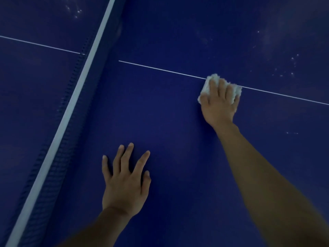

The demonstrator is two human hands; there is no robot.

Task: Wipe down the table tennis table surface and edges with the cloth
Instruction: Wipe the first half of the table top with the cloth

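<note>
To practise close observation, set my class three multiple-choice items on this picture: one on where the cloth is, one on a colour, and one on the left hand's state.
1. Where is the cloth?
A on the white line, right of the net
B draped over the net
C folded on the floor

2. What colour is the table?
A green
B blue
C black

3. How is the left hand?
A gripping the net
B flat on the table, fingers spread
C clenched in a fist

Answers:
1 A, the right hand holds it on the line.
2 B, the surface is deep blue.
3 B, its palm lies down, holding nothing.
</note>
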